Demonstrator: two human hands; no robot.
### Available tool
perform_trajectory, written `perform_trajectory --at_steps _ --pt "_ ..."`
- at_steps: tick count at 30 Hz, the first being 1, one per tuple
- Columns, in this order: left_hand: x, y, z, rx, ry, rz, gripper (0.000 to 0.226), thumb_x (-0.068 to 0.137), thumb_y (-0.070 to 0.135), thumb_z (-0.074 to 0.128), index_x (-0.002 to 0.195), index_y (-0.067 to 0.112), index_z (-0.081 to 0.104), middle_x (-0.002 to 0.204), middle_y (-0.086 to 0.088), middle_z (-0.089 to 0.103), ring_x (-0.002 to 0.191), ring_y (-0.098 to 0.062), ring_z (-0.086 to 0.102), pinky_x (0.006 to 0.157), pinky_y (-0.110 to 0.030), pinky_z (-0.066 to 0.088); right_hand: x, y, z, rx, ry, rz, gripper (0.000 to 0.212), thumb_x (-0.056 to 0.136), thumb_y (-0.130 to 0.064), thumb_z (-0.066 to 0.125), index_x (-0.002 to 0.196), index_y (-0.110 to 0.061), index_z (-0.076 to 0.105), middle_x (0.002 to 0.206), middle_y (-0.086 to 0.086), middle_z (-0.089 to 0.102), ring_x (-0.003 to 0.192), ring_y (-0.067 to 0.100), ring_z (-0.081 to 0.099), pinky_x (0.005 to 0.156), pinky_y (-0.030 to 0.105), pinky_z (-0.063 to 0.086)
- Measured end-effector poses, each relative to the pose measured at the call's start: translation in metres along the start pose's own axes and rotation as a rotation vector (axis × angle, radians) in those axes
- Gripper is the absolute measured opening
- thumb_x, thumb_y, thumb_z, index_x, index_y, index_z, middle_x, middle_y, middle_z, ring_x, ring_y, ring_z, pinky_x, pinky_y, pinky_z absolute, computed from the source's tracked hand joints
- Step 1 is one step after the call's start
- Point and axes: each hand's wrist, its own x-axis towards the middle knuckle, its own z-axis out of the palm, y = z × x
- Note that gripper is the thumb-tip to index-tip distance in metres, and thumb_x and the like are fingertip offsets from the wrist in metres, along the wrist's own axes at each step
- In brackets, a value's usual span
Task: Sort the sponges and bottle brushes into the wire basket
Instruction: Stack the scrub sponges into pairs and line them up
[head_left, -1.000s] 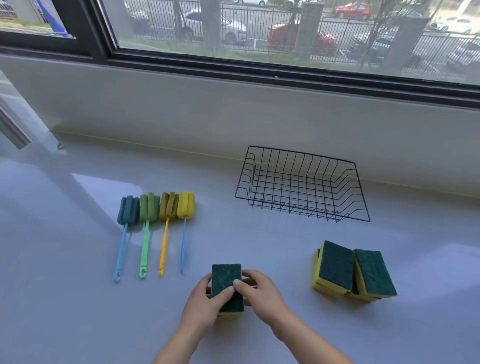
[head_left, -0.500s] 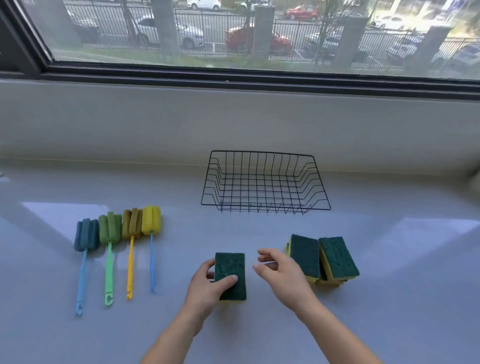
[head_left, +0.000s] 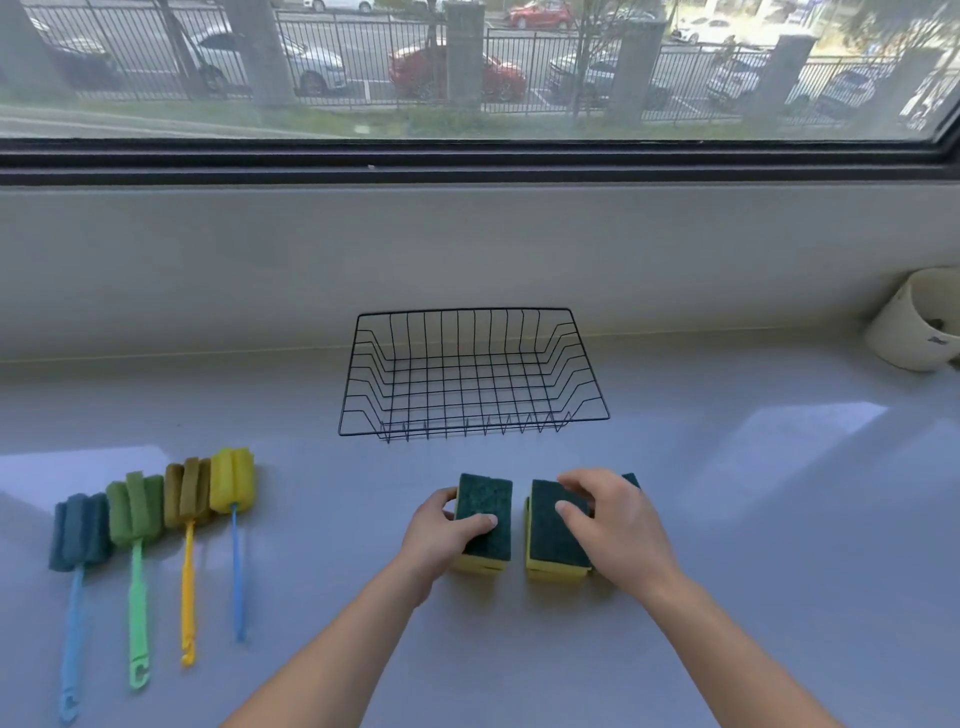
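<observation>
My left fingers (head_left: 480, 521) clamp one sponge (head_left: 484, 519), thumb on top. Right fingers (head_left: 571, 512) curl over the sponge stack (head_left: 553, 535) just right of it, grip not yet closed. Best to pinch the sides firmly, lift clear. Wire basket (head_left: 470, 376) sits empty beyond; bottle brushes (head_left: 156, 512) far left on the counter (head_left: 727, 519).

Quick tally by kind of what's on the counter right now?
Bottle brushes: 4 (blue, green, olive, yellow)
Sponge stacks showing: 3 (one under the left hand at, one under the right hand at, one mostly hidden behind it); sponges per stack unclear
Wire basket: 1
Mug: 1
Total: 9
</observation>
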Motion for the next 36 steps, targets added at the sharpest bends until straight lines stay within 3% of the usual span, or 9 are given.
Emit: perform_trajectory --at_steps 3,10,13,15,17,20,24,32,36 --pt "0.008 0.004 0.009 -0.005 -0.020 -0.007 0.053 0.077 0.026 0.081 0.124 0.024 0.057 0.103 -0.007 0.070 0.087 -0.018 0.072 0.074 -0.030 0.058 0.000 0.006 0.001 -0.010 -0.007 -0.003 0.032 0.093 -0.024 0.068 0.125 -0.021 0.068 0.117 -0.010 0.069 0.112 0.007 0.061 0.095 0.024 0.049" --pt "0.006 0.004 0.015 0.002 -0.047 0.001 0.028 0.081 0.025 0.078 0.105 0.032 0.065 0.094 0.006 0.073 0.073 -0.003 0.072 0.058 -0.014 0.052 0.003 0.030 -0.015 0.087 0.106 0.096 0.026 0.089 -0.016 0.072 0.114 -0.021 0.073 0.103 -0.018 0.067 0.099 0.006 0.065 0.090 0.025 0.050" --pt "0.001 0.000 0.016 0.003 -0.040 -0.004 0.041 0.083 0.032 0.077 0.120 0.029 0.061 0.104 0.005 0.068 0.086 -0.008 0.070 0.066 -0.020 0.052 0.005 0.044 -0.023 0.075 0.174 0.139 0.028 0.090 -0.016 0.071 0.117 -0.020 0.072 0.103 -0.016 0.065 0.103 0.011 0.065 0.090 0.027 0.049" --pt "-0.001 -0.001 0.016 0.010 -0.002 -0.014 0.056 0.084 0.039 0.074 0.135 0.030 0.050 0.114 0.001 0.061 0.100 -0.014 0.063 0.077 -0.030 0.051 0.006 0.056 -0.025 0.067 0.187 0.194 0.032 0.092 -0.019 0.070 0.124 -0.018 0.069 0.111 -0.011 0.066 0.111 0.016 0.063 0.096 0.035 0.051" --pt "-0.003 -0.003 0.015 0.028 0.015 -0.015 0.067 0.084 0.040 0.074 0.142 0.035 0.041 0.122 -0.003 0.056 0.109 -0.021 0.059 0.086 -0.036 0.049 0.007 0.069 -0.027 0.066 0.138 0.289 0.042 0.095 -0.030 0.067 0.134 -0.018 0.062 0.127 -0.004 0.065 0.122 0.018 0.058 0.103 0.041 0.049" --pt "-0.006 -0.006 0.016 0.043 0.004 0.003 0.067 0.084 0.033 0.075 0.143 0.037 0.041 0.117 -0.006 0.060 0.104 -0.022 0.062 0.082 -0.034 0.050 0.007 0.084 -0.027 0.177 0.008 0.463 0.059 0.093 -0.050 0.063 0.145 -0.024 0.050 0.141 -0.002 0.057 0.129 0.019 0.054 0.106 0.041 0.045" --pt "-0.010 -0.009 0.017 0.046 -0.017 0.015 0.059 0.083 0.027 0.076 0.135 0.036 0.050 0.109 -0.005 0.064 0.098 -0.019 0.067 0.080 -0.032 0.054 0.001 0.091 -0.020 0.350 -0.083 0.586 0.064 0.090 -0.054 0.066 0.145 -0.029 0.048 0.139 -0.001 0.058 0.123 0.019 0.057 0.104 0.042 0.047" --pt "-0.015 -0.016 0.025 0.038 -0.004 -0.013 0.063 0.080 0.033 0.079 0.135 0.036 0.048 0.108 -0.003 0.062 0.095 -0.018 0.068 0.075 -0.032 0.056 -0.010 0.087 -0.008 0.409 -0.106 0.597 0.041 0.090 -0.046 0.068 0.127 -0.028 0.061 0.110 -0.010 0.070 0.100 0.012 0.068 0.094 0.041 0.055" --pt "-0.015 -0.016 0.028 0.059 0.008 -0.014 0.068 0.078 0.038 0.079 0.137 0.036 0.045 0.111 -0.002 0.060 0.098 -0.020 0.066 0.081 -0.037 0.057 -0.014 0.085 -0.006 0.379 -0.097 0.594 0.044 0.090 -0.050 0.067 0.128 -0.030 0.058 0.115 -0.008 0.068 0.103 0.013 0.066 0.092 0.039 0.054"
